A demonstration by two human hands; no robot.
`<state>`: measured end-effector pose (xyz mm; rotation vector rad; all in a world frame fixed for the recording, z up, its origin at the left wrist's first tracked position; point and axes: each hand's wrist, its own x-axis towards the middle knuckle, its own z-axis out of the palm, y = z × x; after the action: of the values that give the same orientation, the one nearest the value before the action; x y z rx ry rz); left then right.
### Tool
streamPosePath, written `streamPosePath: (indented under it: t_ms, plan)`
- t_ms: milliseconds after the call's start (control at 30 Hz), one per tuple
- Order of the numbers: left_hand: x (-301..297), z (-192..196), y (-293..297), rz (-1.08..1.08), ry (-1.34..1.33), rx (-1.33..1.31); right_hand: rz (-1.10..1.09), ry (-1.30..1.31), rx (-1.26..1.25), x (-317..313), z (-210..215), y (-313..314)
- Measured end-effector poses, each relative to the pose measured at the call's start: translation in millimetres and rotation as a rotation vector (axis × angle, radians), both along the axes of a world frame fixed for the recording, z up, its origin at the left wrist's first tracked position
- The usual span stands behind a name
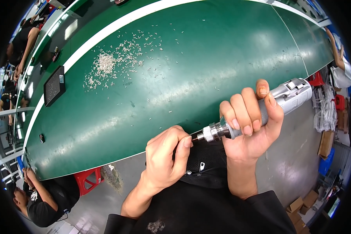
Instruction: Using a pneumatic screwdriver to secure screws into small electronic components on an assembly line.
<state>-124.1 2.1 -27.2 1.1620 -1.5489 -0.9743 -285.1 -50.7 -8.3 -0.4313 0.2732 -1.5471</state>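
Observation:
My right hand [250, 125] grips a silver pen-shaped rotary tool [261, 108], its body slanting up to the right and its chuck pointing left. The tool's thin tip meets something tiny pinched between the thumb and fingers of my left hand [167, 156]; the piece itself is too small to make out. Both hands hover at the near edge of the green table [206, 58], above my dark clothing. A heap of small pale slivers [107, 64] lies scattered on the table at the far left, well away from both hands.
A black flat device [54, 86] lies on the neighbouring table strip at left. A red stool [89, 180] stands under the table edge. Other people sit at the left and lower left; another person's arm shows at the far right. Cardboard boxes [300, 206] stand on the floor at lower right.

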Motion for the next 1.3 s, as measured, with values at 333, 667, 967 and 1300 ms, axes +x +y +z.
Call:
streamPosePath:
  t_ms: [333, 667, 967, 1300]
  plan:
    - [107.9, 27.4, -37.3, 0.324, -0.384, -0.057, -0.093, -0.154, 0.184, -5.2, 3.9, -6.0]
    - [358.6, 46.7, -185.3, 0.749, -1.047, -0.01, -0.158, -0.182, 0.182, -20.6, -11.4, -1.7]
    - [382.9, -2.2, -259.9, 0.724, -1.233, 0.223, -0.124, -0.137, 0.167, -23.8, -25.8, -2.5]
    - [351.8, 18.4, -261.8, 0.54, -1.231, 0.112, -0.094, -0.13, 0.128, -26.8, -22.3, -0.2]
